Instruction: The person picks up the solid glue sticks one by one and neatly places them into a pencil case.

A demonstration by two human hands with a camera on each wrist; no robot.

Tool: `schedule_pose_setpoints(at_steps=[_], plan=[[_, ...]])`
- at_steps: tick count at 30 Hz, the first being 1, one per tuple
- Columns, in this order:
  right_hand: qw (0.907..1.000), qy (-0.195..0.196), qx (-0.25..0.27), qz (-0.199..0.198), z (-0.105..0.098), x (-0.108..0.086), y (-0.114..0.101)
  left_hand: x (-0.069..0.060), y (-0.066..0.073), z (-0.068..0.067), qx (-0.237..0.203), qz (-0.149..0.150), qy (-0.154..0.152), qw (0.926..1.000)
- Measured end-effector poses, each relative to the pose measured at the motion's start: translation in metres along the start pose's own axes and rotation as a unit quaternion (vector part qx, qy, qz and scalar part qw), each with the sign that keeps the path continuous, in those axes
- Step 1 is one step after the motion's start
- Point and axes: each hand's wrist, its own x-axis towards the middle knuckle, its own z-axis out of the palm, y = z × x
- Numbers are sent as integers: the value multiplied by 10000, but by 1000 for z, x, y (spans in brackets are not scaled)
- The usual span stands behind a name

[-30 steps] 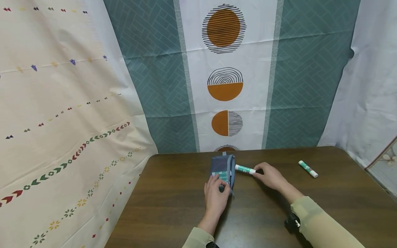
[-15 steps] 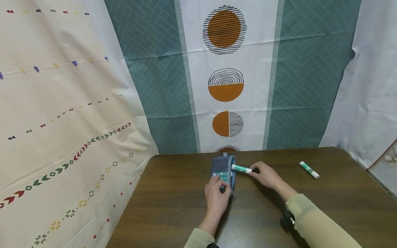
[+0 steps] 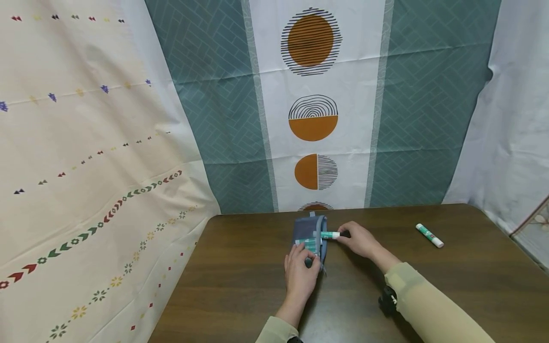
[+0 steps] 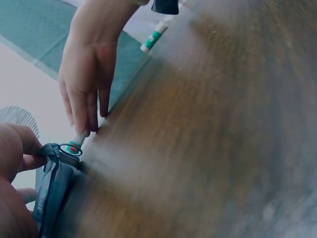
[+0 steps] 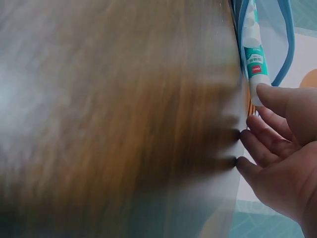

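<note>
A dark blue zip pouch (image 3: pixel 302 226) with a see-through side lies near the table's far edge; green-and-white glue sticks (image 3: pixel 305 243) show through it. My left hand (image 3: pixel 300 275) holds its near end, and the left wrist view has thumb and finger pinching the pouch's rim (image 4: pixel 55 183). With thumb and fingertips, my right hand (image 3: pixel 361 243) pinches the white end of another glue stick (image 3: pixel 330 235). Its far end is inside the open mouth of the pouch. In the right wrist view, more white stick ends show beyond this glue stick (image 5: pixel 256 62), between the blue edges.
One more glue stick (image 3: pixel 430 236) lies on the brown wooden table (image 3: pixel 240 286) at the far right. Patterned cloth (image 3: pixel 231 143) hangs behind the table, and cream cloth (image 3: pixel 86 166) hangs at the left.
The right hand has moved left, sliding the glue stick from just outside the pouch's mouth to partly inside. The left hand keeps its hold on the pouch.
</note>
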Motion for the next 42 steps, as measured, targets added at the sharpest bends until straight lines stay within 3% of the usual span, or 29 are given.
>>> schedule_pose_setpoints(at_steps=[27, 42], plan=[[9999, -17, 11, -157, 24, 20, -18, 0, -1, 0, 71, 26, -27, 10000], [9997, -34, 221, 105, 31, 18, -22, 1, -2, 0, 79, 35, -67, 9999]])
